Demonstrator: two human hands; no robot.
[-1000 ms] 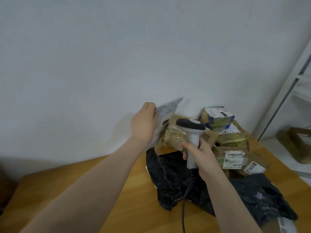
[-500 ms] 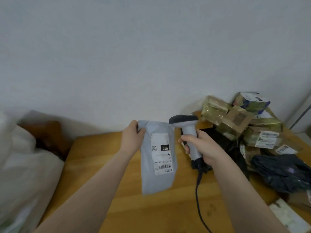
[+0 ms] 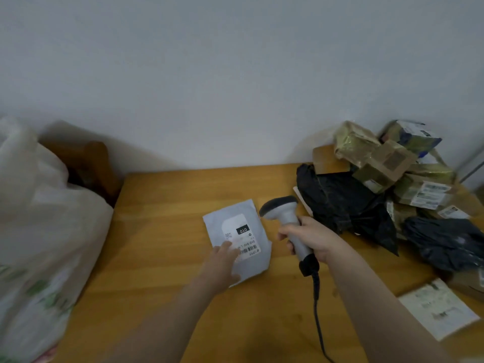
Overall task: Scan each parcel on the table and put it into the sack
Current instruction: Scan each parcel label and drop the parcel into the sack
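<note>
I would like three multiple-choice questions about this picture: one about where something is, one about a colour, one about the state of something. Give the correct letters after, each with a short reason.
1. Where does the grey mailer lie?
A. flat on the table
B. inside the sack
C. on top of the parcel pile

2. What colour is the big soft bag next to the scanner?
A. white
B. black
C. red

3. What is the right hand doing?
A. resting open on the table
B. gripping the scanner handle
C. holding a box

Answers: 1 A, its label faces up on the wood. 2 B, it is dark against the tan boxes. 3 B, its fingers wrap the handle.
</note>
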